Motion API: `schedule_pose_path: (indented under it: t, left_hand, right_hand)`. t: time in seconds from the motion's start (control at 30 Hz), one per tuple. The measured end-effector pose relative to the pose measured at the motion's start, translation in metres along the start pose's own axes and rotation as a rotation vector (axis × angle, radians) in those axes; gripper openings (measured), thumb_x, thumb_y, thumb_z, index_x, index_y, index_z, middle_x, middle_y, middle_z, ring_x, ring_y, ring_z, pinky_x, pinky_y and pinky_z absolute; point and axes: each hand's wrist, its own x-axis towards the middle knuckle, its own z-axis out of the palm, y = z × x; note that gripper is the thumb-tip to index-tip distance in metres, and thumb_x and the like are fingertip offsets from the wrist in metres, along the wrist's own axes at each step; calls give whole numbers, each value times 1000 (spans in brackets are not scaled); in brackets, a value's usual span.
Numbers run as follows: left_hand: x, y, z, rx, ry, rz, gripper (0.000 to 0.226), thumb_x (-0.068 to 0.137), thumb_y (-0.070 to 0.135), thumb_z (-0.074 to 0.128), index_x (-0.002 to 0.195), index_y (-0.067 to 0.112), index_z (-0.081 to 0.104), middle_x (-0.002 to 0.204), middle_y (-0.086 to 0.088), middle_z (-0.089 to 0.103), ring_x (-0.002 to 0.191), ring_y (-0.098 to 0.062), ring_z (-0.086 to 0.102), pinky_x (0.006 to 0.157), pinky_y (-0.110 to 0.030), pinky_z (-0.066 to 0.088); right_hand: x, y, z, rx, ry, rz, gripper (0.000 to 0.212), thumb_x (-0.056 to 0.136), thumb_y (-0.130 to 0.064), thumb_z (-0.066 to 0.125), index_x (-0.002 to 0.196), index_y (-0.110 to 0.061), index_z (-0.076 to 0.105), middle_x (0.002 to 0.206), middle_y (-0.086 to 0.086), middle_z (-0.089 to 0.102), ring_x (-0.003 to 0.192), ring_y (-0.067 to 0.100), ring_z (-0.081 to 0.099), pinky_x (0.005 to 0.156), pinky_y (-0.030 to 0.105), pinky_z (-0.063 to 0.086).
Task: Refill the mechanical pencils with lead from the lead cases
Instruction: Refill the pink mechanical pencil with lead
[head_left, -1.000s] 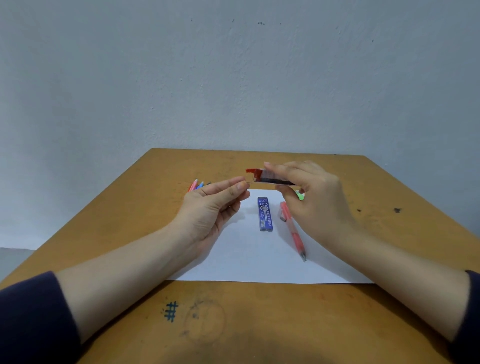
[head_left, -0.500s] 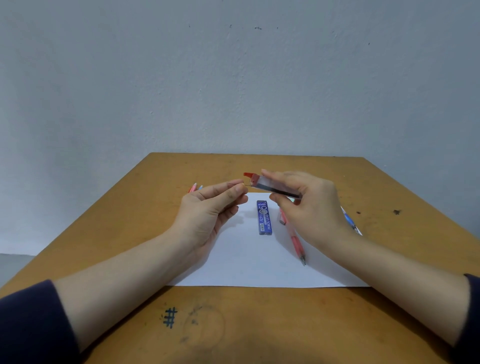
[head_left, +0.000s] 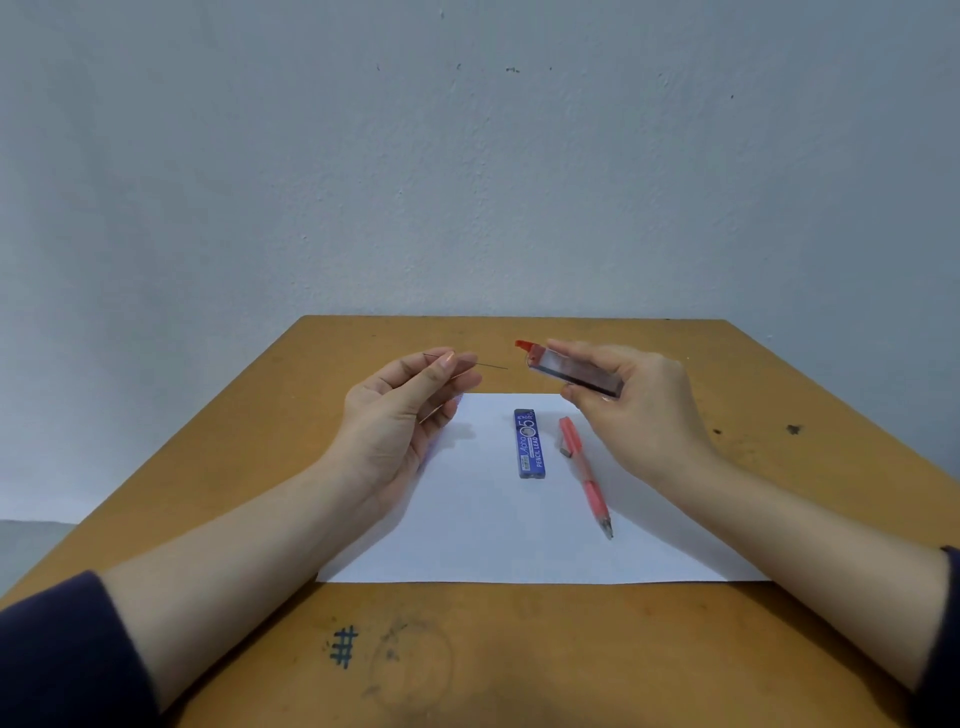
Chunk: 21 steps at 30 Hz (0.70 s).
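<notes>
My right hand (head_left: 639, 410) holds a clear lead case (head_left: 574, 370) with its red cap flipped open, tilted, above the far edge of the paper. My left hand (head_left: 402, 410) pinches a thin lead stick (head_left: 491, 366) between thumb and forefinger; the lead's tip points right, a short gap from the case's mouth. A blue lead case (head_left: 531, 443) lies flat on the white paper (head_left: 498, 540). A pink mechanical pencil (head_left: 584, 475) lies to its right, tip toward me. Other pencils are hidden behind my hands.
The paper lies on a brown wooden table (head_left: 519, 665) with a drawn hash mark (head_left: 344, 646) near the front edge. A grey wall stands just behind the table's far edge.
My left hand has drawn a lead stick out of the red-capped case and moved left, away from it. My right hand has shifted slightly right with the case.
</notes>
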Motion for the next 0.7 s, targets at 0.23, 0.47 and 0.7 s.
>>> schedule_pose_path:
  t: [0.23,0.47,0.7]
  left_hand:
    - [3,2,-3,49,28,-15,10,83,5,64,92,9,67,74,-3,72,66,-8,68,65,-16,52]
    - [4,0,-5,119,-35,-37,29,67,16,70,96,11,71,74,-2,70,68,-10,62,70,-22,47]
    - [5,-3,-6,146,-24,-46,30,66,18,71,95,9,72,74,-4,69,67,-11,60,64,-20,47]
  right_hand:
    - [4,3,-2,116,-15,46,57,79,4,69,121,-34,61,99,-19,67,92,-8,60,83,1,39]
    - [3,1,-1,287,-62,13,68,80,7,67,119,-47,56,90,-22,67,93,12,67,85,18,50]
    - [7,2,0,451,-98,67,73,80,16,61,116,-46,53,87,-8,58,89,23,68,78,23,55]
